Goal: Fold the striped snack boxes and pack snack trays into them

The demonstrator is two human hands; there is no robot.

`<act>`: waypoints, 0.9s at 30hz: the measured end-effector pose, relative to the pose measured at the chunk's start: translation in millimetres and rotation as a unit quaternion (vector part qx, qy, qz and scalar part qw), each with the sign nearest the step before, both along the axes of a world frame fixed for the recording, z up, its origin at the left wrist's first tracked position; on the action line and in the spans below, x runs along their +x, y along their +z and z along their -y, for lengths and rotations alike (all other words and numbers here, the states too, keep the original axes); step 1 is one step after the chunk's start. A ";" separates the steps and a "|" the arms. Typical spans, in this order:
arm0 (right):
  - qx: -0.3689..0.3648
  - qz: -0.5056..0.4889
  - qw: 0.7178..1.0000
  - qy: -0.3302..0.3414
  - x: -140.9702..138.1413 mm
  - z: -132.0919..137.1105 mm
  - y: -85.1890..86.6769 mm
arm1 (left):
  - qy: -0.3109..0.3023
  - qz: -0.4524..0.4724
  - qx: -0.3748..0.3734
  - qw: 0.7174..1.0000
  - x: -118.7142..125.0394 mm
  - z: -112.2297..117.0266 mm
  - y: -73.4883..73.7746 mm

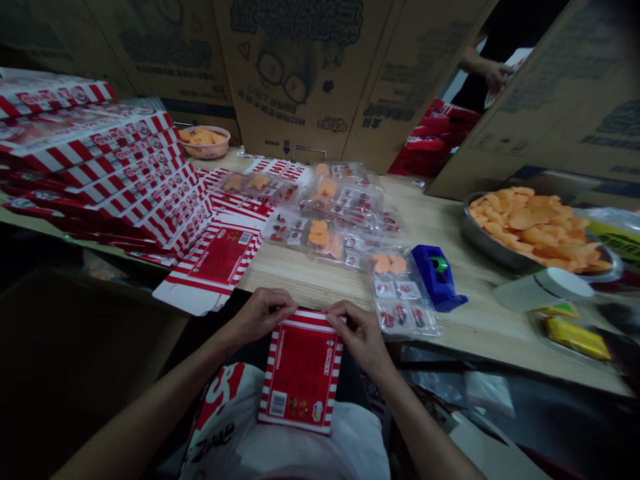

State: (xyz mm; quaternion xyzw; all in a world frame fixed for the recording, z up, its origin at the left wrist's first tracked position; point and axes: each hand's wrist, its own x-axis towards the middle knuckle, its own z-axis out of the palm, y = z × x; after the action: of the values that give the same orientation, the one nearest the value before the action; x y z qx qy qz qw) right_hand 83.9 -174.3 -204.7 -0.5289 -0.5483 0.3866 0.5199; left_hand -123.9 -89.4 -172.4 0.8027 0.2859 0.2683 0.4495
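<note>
A red-and-white striped cardboard box (303, 373) stands tilted against my body at the table's front edge, its red printed side with a barcode facing up. My left hand (265, 313) pinches its upper left corner. At the upper right corner my right hand (357, 333) grips it between thumb and fingers. Just right of the box, a clear blister tray (403, 293) with orange pieces and small red items lies on the table. More filled trays (330, 213) are heaped behind. Flat striped box blanks (215, 260) lie to the left.
Stacked striped boxes (115, 160) rise at the left. A blue tape dispenser (437, 277), a white bottle (543, 290) and a metal bowl of orange chip-like pieces (467, 230) stand at the right. Large cartons (310, 80) wall the back; another person's hand (495, 77) shows beyond them.
</note>
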 end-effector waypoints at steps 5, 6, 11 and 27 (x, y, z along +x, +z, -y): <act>0.012 -0.049 0.996 -0.072 -9.9 17.6 -17.9 | 0.044 0.054 -0.050 0.996 -3.0 18.9 -20.8; 0.015 -0.059 0.994 -0.088 -12.6 19.4 -21.2 | 0.054 0.073 -0.065 0.994 -1.7 21.4 -26.3; 0.018 -0.083 0.989 -0.121 -25.6 24.7 -32.7 | 0.104 0.160 -0.185 0.964 13.7 24.2 -45.3; -0.037 0.000 0.902 -0.431 204.6 17.5 -1.1 | 0.145 0.044 -0.279 0.948 30.5 11.9 -44.9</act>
State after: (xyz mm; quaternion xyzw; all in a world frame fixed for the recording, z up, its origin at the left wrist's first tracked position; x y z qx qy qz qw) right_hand 288.5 -191.8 -205.8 -0.7322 -0.2521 0.1450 0.6158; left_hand -93.4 -101.3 -217.3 0.5822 0.4425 0.2753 0.6241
